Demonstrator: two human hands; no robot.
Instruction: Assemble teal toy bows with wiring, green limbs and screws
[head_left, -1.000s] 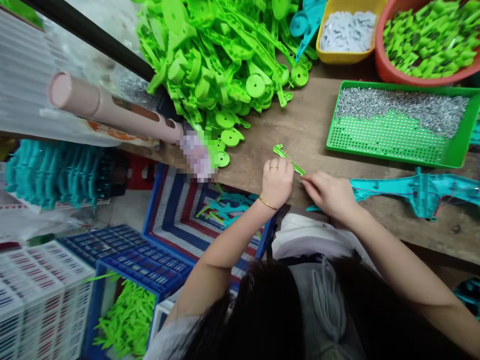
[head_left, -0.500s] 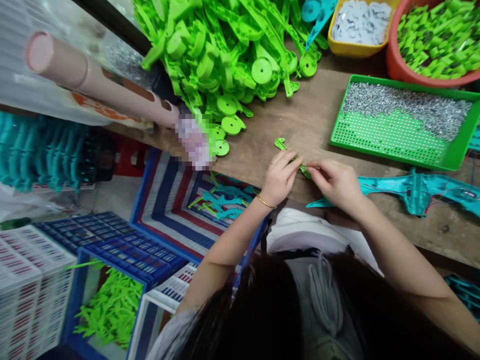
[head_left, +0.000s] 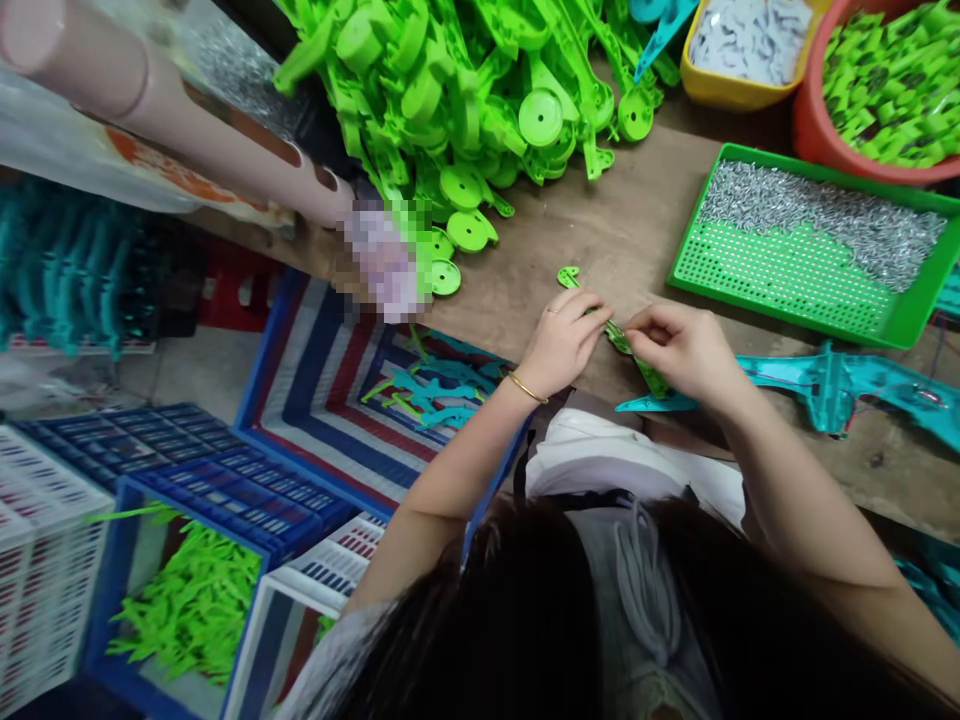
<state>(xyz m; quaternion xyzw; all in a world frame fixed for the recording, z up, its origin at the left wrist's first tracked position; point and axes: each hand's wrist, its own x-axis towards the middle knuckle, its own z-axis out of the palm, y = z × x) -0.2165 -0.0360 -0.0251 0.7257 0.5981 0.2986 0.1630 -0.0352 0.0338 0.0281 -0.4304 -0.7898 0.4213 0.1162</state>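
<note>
left hand (head_left: 561,343) and right hand (head_left: 679,348) pinching green plastic part (head_left: 616,336), wooden table (head_left: 600,230)

Bright, even light from overhead fills the frame, leaving only soft, faint shadows on the desk (head_left: 637,230). Colours are saturated. The wide lens bends lines near the edges. A pixelated patch (head_left: 386,260) sits left of centre; dark hair (head_left: 540,620) at the bottom is blurred.

Glossy, smooth green plastic forms the slim part (head_left: 619,338) and the heaped pieces (head_left: 465,100), shiny metal pins fill the perforated plastic tray (head_left: 787,285), all on a worn, matt wooden surface (head_left: 622,220).
</note>
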